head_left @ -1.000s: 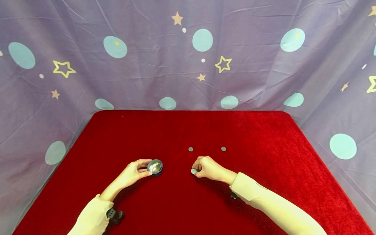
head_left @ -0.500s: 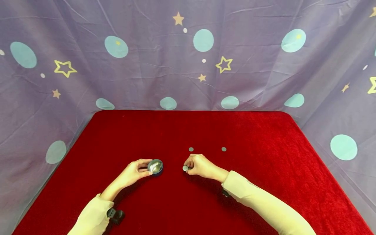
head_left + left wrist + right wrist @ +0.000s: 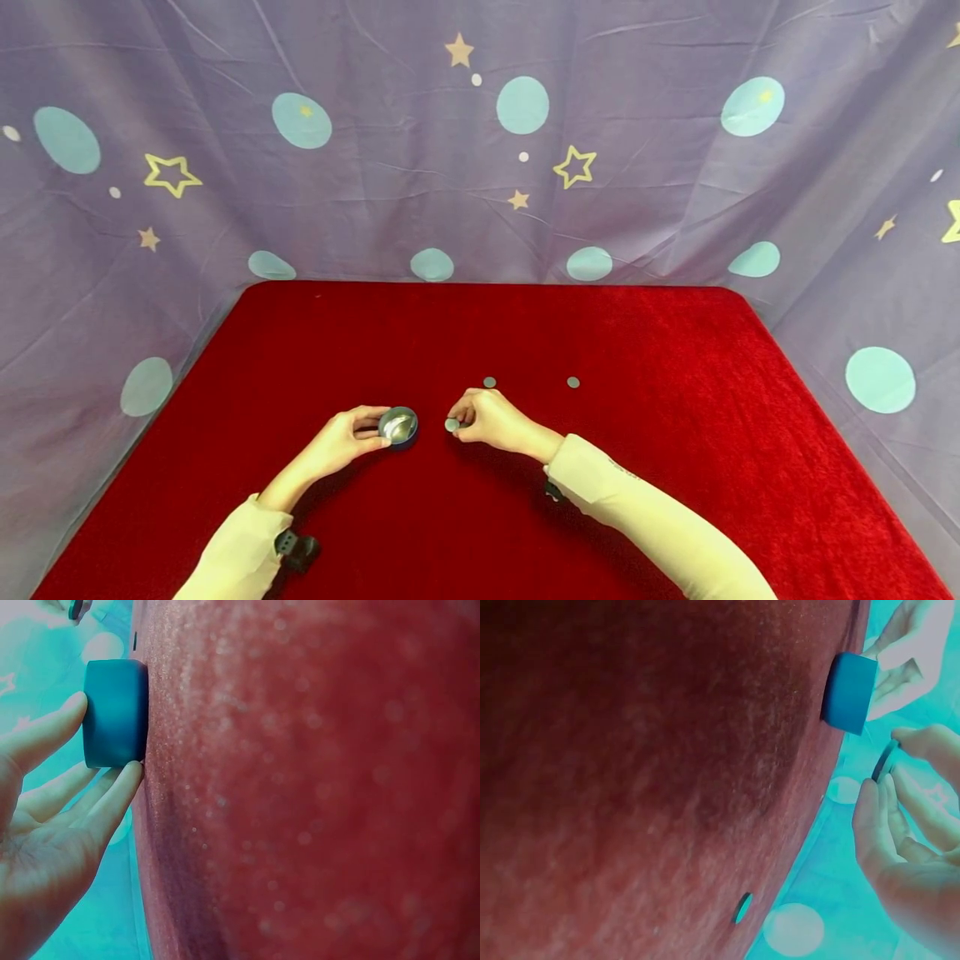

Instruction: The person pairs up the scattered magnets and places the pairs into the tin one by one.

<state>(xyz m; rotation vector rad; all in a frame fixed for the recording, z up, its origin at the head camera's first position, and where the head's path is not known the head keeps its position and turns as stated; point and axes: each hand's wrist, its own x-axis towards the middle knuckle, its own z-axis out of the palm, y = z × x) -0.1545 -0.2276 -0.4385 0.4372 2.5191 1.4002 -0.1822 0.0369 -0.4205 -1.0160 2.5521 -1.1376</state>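
A small round container [image 3: 397, 427], blue outside with a shiny metallic inside, stands on the red cloth left of centre. My left hand [image 3: 341, 438] grips its side between thumb and fingers; the left wrist view shows the container's plain blue wall [image 3: 118, 712] low against the cloth. Just to the right, my right hand [image 3: 501, 422] pinches a silver coin [image 3: 452, 425] by its edge. In the right wrist view the coin [image 3: 886, 760] is held up off the cloth between thumb and fingertips, a short way from the container.
Two more coins lie flat on the cloth [image 3: 637, 350] beyond my right hand: one coin [image 3: 490, 382] near the knuckles, another coin [image 3: 573, 382] farther right. A purple curtain [image 3: 480, 225] with stars and dots hangs behind and along both sides of the table.
My right hand has moved left with the coin, closing in on the container. The left hand and the container have stayed in place, as have the two coins on the cloth.
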